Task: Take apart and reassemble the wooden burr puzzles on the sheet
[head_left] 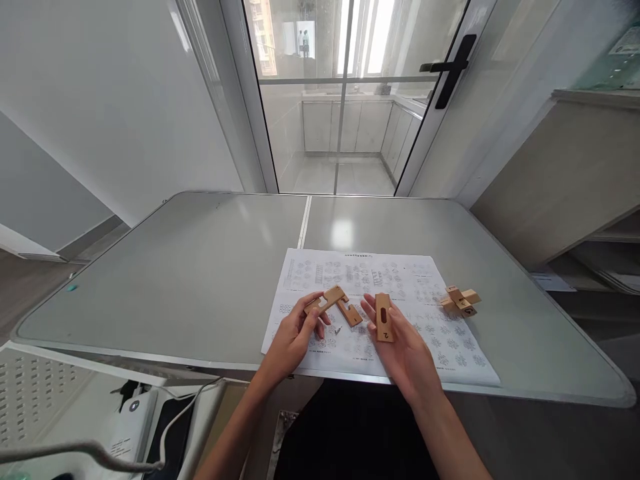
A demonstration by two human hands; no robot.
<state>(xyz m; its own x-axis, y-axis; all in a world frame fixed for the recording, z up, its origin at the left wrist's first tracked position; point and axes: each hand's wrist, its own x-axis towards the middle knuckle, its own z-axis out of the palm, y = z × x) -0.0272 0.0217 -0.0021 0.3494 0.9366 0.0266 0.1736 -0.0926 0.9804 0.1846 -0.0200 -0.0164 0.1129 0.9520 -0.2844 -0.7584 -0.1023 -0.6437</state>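
My left hand (296, 337) pinches a notched wooden puzzle piece (333, 295) between thumb and fingers, above a printed sheet. In my right hand (407, 347), palm turned up, is a flat wooden puzzle piece with a long slot and the number 2 (384, 330), held upright against the thumb. Between the hands, a second notched wooden piece (351, 313) lies on the sheet, partly behind the left one. A small dark item (338, 330), too small to name, is on the paper near it.
The printed instruction sheet (415, 267) with rows of diagrams covers the table's (200, 280) front middle. An assembled wooden block puzzle (459, 301) stands at its right edge. Below left, a white drawer unit holds a white box (133, 423) and a cable (165, 433). A glass door stands behind.
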